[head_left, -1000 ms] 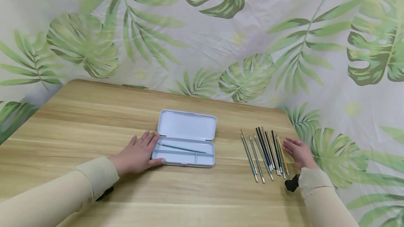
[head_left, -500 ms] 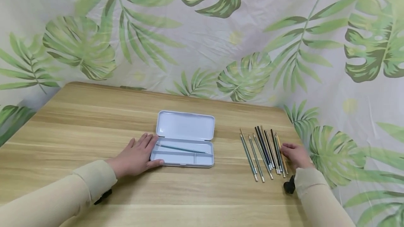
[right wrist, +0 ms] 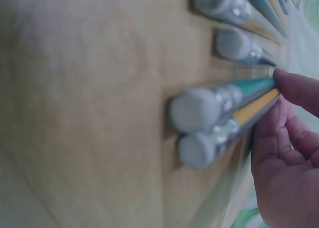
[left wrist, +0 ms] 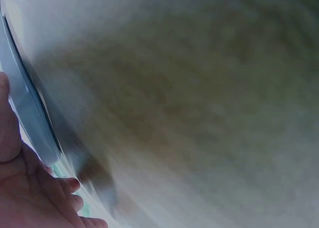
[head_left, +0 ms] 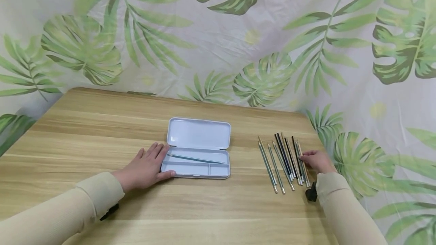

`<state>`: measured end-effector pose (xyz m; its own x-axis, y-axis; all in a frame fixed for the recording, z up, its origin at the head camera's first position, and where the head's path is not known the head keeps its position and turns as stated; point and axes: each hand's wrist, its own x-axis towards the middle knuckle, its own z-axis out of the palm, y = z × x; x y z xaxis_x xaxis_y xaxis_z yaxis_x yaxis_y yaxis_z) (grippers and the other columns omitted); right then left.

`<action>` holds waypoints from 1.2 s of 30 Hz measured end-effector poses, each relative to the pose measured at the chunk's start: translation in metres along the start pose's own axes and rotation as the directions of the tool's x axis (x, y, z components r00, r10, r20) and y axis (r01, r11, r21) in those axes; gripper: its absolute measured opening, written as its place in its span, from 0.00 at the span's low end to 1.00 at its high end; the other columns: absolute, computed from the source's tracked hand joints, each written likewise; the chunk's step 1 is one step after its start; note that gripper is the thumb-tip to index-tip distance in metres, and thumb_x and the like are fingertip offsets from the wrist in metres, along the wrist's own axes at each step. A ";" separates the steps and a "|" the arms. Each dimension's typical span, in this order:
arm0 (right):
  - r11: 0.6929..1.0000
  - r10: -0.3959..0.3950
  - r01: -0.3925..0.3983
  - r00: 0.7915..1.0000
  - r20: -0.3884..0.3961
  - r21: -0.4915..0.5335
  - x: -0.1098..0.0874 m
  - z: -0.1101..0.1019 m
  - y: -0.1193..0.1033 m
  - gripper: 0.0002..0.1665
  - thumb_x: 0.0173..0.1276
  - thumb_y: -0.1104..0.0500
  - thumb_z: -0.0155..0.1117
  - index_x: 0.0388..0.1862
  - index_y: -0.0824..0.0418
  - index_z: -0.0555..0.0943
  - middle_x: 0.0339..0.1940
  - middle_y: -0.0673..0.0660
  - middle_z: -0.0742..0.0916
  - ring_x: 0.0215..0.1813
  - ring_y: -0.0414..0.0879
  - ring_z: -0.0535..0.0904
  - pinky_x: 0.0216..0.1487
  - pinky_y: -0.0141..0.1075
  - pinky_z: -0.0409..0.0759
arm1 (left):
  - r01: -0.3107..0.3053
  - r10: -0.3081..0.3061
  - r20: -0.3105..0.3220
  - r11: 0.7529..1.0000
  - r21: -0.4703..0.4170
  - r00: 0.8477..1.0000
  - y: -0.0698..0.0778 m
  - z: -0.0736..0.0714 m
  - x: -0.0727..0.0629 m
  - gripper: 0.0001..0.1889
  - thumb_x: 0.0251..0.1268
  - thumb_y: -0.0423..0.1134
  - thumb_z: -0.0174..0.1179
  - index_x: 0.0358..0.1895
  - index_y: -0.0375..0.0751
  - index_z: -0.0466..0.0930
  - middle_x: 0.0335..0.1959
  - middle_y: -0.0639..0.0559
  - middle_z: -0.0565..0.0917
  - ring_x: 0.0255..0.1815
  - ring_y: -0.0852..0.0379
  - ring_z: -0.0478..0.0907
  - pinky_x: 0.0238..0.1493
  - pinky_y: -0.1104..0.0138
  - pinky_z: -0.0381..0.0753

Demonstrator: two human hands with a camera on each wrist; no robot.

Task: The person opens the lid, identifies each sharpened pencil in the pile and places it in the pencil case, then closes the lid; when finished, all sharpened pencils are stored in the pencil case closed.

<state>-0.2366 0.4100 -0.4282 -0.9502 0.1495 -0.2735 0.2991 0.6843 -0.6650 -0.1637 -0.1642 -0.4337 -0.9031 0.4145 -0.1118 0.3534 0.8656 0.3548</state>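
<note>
A pale blue pencil case [head_left: 199, 135] lies open on the table, with one teal pencil [head_left: 195, 159] slanting across its long rear compartment. My left hand [head_left: 144, 167] rests at the case's left end, fingers straight, thumb along the front corner; the left wrist view shows the palm beside the case's side [left wrist: 30, 93]. To the right, several teal, black and natural-coloured pencils [head_left: 281, 162] lie loosely side by side, erasers towards me. At their right edge my right hand [head_left: 318, 162] pinches a yellow pencil [right wrist: 246, 111] between thumb and fingers. A green pencil [right wrist: 249, 88] lies against it, close under the thumb.
The wood-grain table [head_left: 170, 214] ends at a back edge near a leaf-print cloth [head_left: 218, 41]. The right table edge runs close beside the right hand. A black wrist device [head_left: 311, 193] sits under the right cuff.
My right hand has moved left to the outermost pencils, and its thumb and fingers have come together on the yellow one. The left hand stays at the case.
</note>
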 end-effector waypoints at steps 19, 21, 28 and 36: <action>0.924 -0.182 0.141 0.980 0.084 0.357 0.005 0.009 -0.114 0.27 0.83 0.64 0.52 0.72 0.82 0.64 0.40 0.45 0.85 0.42 0.32 0.82 0.44 0.24 0.81 | 0.001 -0.001 0.001 1.000 -0.004 1.000 -0.004 0.002 -0.003 0.52 0.72 0.68 0.55 0.79 0.24 0.54 0.77 0.23 0.57 0.79 0.25 0.49 0.71 0.28 0.46; 0.907 -0.224 0.163 0.967 0.118 0.388 0.003 0.016 -0.130 0.28 0.83 0.65 0.51 0.72 0.83 0.63 0.42 0.47 0.87 0.44 0.32 0.83 0.46 0.25 0.81 | 0.000 0.000 0.003 1.000 -0.009 1.000 -0.004 0.002 -0.003 0.53 0.72 0.69 0.54 0.79 0.24 0.53 0.78 0.23 0.56 0.79 0.25 0.49 0.72 0.29 0.46; 0.877 -0.348 0.234 0.911 0.220 0.420 0.002 0.044 -0.183 0.25 0.85 0.66 0.47 0.72 0.82 0.65 0.60 0.69 0.83 0.58 0.47 0.83 0.59 0.36 0.81 | -0.016 0.017 0.017 0.998 -0.064 1.000 -0.005 0.000 0.000 0.56 0.73 0.71 0.51 0.79 0.22 0.48 0.80 0.23 0.49 0.81 0.27 0.44 0.73 0.30 0.39; 0.874 -0.401 0.239 0.846 0.351 0.424 -0.005 0.086 -0.227 0.22 0.84 0.69 0.45 0.68 0.84 0.67 0.62 0.76 0.81 0.66 0.63 0.78 0.65 0.46 0.77 | -0.005 0.006 0.033 0.999 -0.052 0.999 -0.003 -0.004 -0.002 0.55 0.73 0.70 0.52 0.80 0.22 0.47 0.81 0.24 0.48 0.81 0.27 0.43 0.74 0.31 0.39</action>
<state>-0.2917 0.1926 -0.3356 -0.8931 -0.3986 -0.2084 0.0717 0.3312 -0.9408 -0.1638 -0.1691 -0.4312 -0.8924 0.4290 -0.1398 0.3444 0.8479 0.4030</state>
